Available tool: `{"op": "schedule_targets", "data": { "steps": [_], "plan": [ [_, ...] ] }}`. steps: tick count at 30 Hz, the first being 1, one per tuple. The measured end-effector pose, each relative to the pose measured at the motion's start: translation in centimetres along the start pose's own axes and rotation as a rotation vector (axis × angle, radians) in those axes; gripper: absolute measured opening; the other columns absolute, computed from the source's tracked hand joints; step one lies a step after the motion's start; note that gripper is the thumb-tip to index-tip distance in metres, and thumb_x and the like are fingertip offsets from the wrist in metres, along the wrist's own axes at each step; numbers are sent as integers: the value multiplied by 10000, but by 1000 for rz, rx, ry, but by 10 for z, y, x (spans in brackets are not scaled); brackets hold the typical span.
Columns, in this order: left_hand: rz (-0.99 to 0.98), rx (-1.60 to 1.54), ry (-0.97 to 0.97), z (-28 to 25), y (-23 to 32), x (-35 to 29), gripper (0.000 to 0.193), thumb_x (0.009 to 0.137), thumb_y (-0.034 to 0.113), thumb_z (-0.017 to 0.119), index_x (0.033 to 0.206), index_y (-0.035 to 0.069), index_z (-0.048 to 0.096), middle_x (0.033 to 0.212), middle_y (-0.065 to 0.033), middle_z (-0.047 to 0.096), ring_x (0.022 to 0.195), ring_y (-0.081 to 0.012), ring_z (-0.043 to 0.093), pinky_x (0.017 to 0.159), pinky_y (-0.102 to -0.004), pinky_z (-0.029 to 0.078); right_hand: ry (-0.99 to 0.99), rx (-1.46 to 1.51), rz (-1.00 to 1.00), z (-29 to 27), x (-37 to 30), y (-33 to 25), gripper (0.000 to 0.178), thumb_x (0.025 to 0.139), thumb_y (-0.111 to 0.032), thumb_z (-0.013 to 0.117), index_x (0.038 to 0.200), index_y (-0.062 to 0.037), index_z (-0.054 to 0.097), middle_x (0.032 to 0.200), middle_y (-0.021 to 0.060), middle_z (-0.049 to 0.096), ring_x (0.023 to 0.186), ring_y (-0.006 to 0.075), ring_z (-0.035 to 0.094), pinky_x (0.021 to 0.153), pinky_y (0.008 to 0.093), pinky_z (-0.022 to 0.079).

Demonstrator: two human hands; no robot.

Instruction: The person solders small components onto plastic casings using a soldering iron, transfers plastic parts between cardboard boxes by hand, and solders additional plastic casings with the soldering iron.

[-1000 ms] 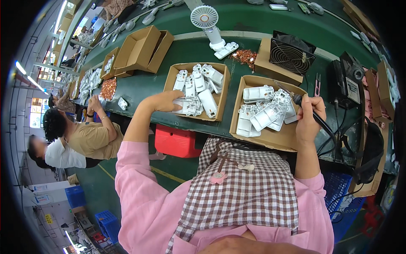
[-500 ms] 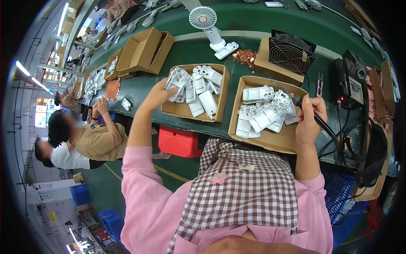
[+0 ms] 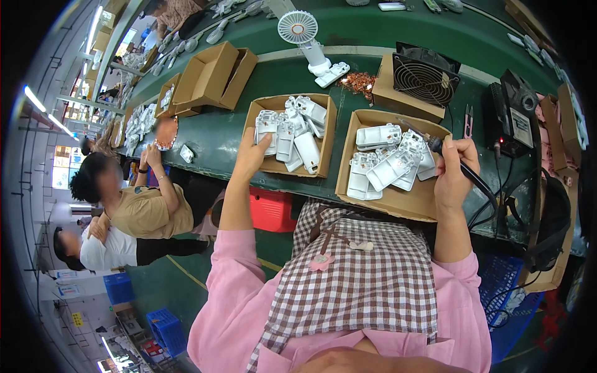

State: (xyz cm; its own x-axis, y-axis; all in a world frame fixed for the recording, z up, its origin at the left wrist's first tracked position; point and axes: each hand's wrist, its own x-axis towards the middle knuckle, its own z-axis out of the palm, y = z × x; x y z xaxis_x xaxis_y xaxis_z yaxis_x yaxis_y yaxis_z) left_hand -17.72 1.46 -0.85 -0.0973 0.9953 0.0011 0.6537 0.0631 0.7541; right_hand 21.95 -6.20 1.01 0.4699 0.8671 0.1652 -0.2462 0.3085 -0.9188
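Observation:
My left hand point(image 3: 250, 155) is at the near left corner of the left cardboard box point(image 3: 328, 138). Its thumb lies over the lower end of a white plastic housing point(image 3: 267, 123), closed on it; the other fingers are partly hidden. More white housings point(image 3: 306, 152) are piled in that box. In my right hand point(image 3: 457, 166) is a soldering iron point(image 3: 435, 144), its tip pointing to the upper left over the right cardboard box point(image 3: 398, 208). Several white housings point(image 3: 392, 169) lie jumbled there, apart from my fingers.
Behind the boxes stand a small white fan point(image 3: 298, 28), a heap of copper-coloured bits point(image 3: 357, 82) and a black fan unit point(image 3: 426, 78). A soldering station point(image 3: 511, 121) and tweezers point(image 3: 467, 121) are at right. A person point(image 3: 146, 205) sits at left. Empty cartons point(image 3: 205, 74) stand nearby.
My left hand has moved right and down, bringing the white housing into the left box beside the pile. My right hand and the soldering iron stay nearly in place.

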Motion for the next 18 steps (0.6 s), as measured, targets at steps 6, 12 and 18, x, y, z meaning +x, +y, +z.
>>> {"op": "schedule_targets", "data": {
  "steps": [6, 12, 18],
  "plan": [
    [-140, 547, 50, 9, 30, -9, 426, 849, 334, 594, 961, -73, 546, 1039, -277, 586, 999, -431, 551, 854, -469, 432, -12, 0, -4, -2, 0, -2, 169, 881, -116, 622, 778, -45, 509, 613, -7, 506, 478, 36, 434, 424, 172, 326],
    [-191, 684, -9, 18, 44, -14, 461, 851, 351, 580, 1046, -57, 489, 1085, -270, 575, 1048, -442, 522, 915, -469, 398, -6, -11, 10, -2, 1, 0, 171, 880, -117, 620, 770, -47, 509, 608, -8, 504, 474, 36, 431, 419, 173, 321],
    [85, 311, 203, 26, 2, -12, 561, 826, 217, 634, 1244, -62, 386, 1120, -278, 564, 1131, -424, 492, 939, -448, 394, 3, -11, -7, 0, 2, 0, 175, 881, -119, 618, 763, -54, 507, 592, -13, 492, 466, 34, 423, 417, 174, 314]
  ]
}}
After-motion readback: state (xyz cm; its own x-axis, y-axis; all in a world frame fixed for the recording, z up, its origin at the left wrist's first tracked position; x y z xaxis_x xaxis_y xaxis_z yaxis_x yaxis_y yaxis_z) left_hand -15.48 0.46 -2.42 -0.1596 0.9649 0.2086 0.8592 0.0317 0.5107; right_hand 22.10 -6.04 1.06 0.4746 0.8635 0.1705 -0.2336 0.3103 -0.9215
